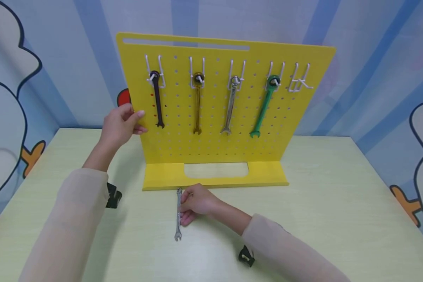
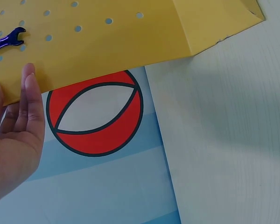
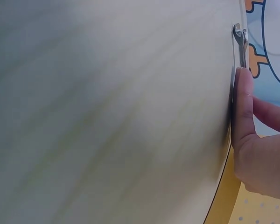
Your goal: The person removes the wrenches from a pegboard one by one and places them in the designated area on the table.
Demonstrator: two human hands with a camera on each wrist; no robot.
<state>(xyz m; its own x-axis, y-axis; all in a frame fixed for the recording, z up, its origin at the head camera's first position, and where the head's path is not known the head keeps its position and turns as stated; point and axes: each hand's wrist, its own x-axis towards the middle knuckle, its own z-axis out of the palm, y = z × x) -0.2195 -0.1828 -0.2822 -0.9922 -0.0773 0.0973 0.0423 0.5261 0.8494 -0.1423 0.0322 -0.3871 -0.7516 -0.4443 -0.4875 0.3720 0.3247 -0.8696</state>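
Observation:
My left hand point(image 1: 119, 123) holds the left edge of an upright yellow pegboard point(image 1: 211, 150), its thumb showing in front. In the left wrist view the fingers point(image 2: 33, 100) meet the board's edge near a dark wrench's open end point(image 2: 11, 39). In front of the board's base, my right hand point(image 1: 199, 203) pinches a silver combination wrench point(image 1: 178, 219) at its middle. This wrench is at the table surface, its ring end towards the board. The right wrist view shows one wrench end point(image 3: 241, 39) beyond the fingertips; the rest is hidden by the hand.
On the board's hooks hang a black wrench point(image 1: 157, 100), a gold wrench point(image 1: 197, 105), a silver wrench point(image 1: 230, 107) and a green wrench point(image 1: 263, 109). The rightmost hook point(image 1: 297, 80) bears no wrench. A pale table point(image 1: 338, 211) and a printed cloth backdrop point(image 1: 370, 78) surround the board.

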